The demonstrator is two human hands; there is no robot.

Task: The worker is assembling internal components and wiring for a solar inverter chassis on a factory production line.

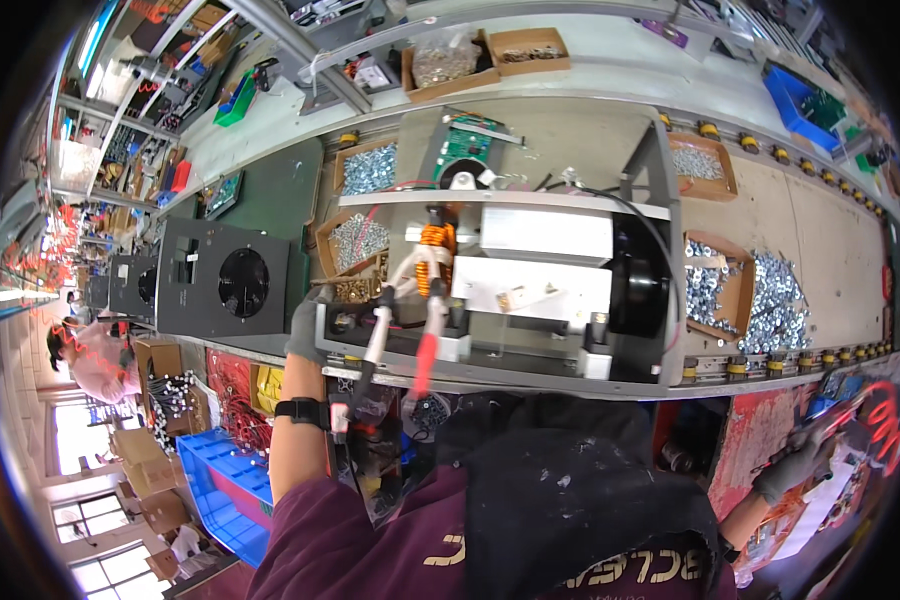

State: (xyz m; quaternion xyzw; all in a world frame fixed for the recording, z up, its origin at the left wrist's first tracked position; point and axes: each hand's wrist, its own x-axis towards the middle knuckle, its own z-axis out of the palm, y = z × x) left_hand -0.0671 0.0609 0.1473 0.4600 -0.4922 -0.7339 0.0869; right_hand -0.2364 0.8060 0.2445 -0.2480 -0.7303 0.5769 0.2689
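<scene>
My left hand (311, 322), in a grey glove, is closed on the left end of an open metal chassis (530, 372). Inside the chassis are a copper-wound coil (433, 258), two white blocks (533, 285) and a black round fan (638, 278). White-sleeved cables (380, 335) and a red-sleeved lead (425, 362) hang over its front edge. Far off to the right, my gloved right hand (798, 468) is closed beside a red coiled hose (882, 425) and a cluttered side surface. What its fingers hold is too small to make out.
Cardboard trays of screws (368, 170) and washers (718, 285) flank the chassis, with loose washers (778, 305) heaped at right. A green circuit board (467, 145) lies behind it. Dark metal housings (225, 275) stand at left. A blue crate (215, 490) sits below; another person (95, 360) is at far left.
</scene>
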